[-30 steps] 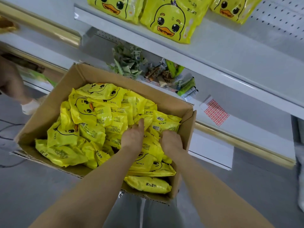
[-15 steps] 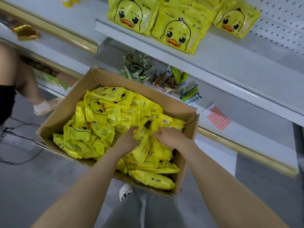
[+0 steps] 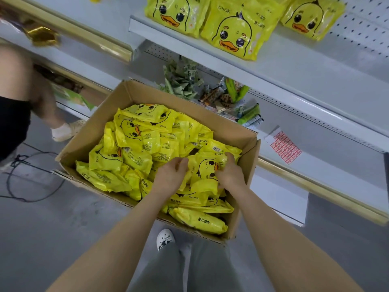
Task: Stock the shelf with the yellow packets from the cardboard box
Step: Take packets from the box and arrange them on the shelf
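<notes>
An open cardboard box [image 3: 88,131] sits on the grey floor, heaped with several yellow duck-print packets [image 3: 139,131]. My left hand [image 3: 171,175] and my right hand [image 3: 230,175] are both inside the box at its near right. Between them they grip one yellow packet [image 3: 205,167] with the duck face up, held by its two sides. Three more yellow packets [image 3: 233,30] lie on the white shelf [image 3: 294,66] above the box.
The lower shelf holds green snack wrappers [image 3: 182,79], small bars and a red label sheet [image 3: 286,147]. Another person's leg and shoe [image 3: 67,129] stand at the left beside a black cable [image 3: 27,163]. My own trouser legs and shoe [image 3: 165,239] are below the box.
Both hands have closed on one packet and turned it duck-face up, raising it slightly off the pile. The view has shifted so the box sits further right.
</notes>
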Action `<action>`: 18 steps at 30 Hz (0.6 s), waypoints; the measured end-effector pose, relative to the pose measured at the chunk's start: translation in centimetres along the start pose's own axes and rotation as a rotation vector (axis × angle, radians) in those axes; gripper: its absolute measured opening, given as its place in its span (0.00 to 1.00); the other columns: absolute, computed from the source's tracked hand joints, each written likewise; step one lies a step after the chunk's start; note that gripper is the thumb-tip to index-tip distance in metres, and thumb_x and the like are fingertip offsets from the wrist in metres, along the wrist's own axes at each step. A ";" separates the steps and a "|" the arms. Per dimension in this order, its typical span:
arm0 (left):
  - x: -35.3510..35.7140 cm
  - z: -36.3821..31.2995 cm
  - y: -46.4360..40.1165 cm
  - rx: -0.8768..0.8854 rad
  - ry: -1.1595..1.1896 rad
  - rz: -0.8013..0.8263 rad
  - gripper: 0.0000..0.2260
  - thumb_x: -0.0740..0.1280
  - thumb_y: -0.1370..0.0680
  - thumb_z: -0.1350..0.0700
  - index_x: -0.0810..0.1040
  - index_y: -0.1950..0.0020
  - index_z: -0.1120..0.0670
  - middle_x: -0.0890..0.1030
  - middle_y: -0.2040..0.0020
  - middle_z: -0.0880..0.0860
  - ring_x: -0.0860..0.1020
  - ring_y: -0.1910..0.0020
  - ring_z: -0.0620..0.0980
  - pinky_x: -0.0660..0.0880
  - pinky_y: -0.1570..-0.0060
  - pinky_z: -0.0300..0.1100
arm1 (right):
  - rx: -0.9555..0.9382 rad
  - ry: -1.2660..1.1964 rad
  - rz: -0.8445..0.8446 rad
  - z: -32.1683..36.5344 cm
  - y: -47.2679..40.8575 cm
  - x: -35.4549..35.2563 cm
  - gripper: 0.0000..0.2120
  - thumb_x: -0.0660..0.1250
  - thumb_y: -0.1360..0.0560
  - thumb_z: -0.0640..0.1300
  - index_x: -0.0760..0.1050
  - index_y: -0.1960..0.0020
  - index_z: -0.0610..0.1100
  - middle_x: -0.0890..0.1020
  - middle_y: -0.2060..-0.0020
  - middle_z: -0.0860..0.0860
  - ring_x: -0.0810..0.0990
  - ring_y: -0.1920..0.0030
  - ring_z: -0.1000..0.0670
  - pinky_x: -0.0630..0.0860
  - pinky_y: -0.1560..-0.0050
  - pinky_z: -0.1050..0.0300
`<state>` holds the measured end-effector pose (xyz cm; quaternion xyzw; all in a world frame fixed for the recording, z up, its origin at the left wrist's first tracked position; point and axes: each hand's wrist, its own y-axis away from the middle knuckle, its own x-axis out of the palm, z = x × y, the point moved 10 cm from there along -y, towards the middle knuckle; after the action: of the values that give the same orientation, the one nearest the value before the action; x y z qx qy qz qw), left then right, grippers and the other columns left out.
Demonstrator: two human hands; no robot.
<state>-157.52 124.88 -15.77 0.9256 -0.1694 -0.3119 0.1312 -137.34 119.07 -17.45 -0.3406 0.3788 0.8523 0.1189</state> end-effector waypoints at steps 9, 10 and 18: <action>3.0 3.6 -1.7 -0.099 -0.353 0.246 0.23 0.66 0.22 0.55 0.63 0.29 0.52 0.75 0.40 0.61 0.75 0.42 0.60 0.71 0.44 0.47 | -0.404 0.633 0.235 5.2 0.1 4.0 0.42 0.64 0.27 0.33 0.49 0.22 0.55 0.52 0.23 0.44 0.49 0.23 0.40 0.59 0.27 0.41; 3.2 4.0 -1.6 -0.137 -0.288 0.266 0.22 0.65 0.22 0.56 0.63 0.30 0.54 0.76 0.41 0.62 0.76 0.44 0.60 0.71 0.47 0.47 | -0.387 0.626 0.272 5.1 -0.3 4.7 0.41 0.63 0.26 0.37 0.47 0.22 0.56 0.52 0.23 0.44 0.48 0.23 0.41 0.57 0.27 0.41; 3.3 4.6 -2.3 -0.193 -0.095 0.290 0.13 0.68 0.24 0.51 0.70 0.43 0.51 0.76 0.57 0.54 0.74 0.65 0.51 0.71 0.62 0.42 | -0.249 0.738 0.222 3.1 -2.0 3.7 0.30 0.57 0.21 0.48 0.49 0.22 0.50 0.71 0.34 0.41 0.72 0.37 0.39 0.72 0.44 0.49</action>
<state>-157.40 125.09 -21.85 0.8589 -0.2762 -0.3479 0.2549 -140.67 122.45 -19.62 -0.5927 0.3243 0.7197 -0.1600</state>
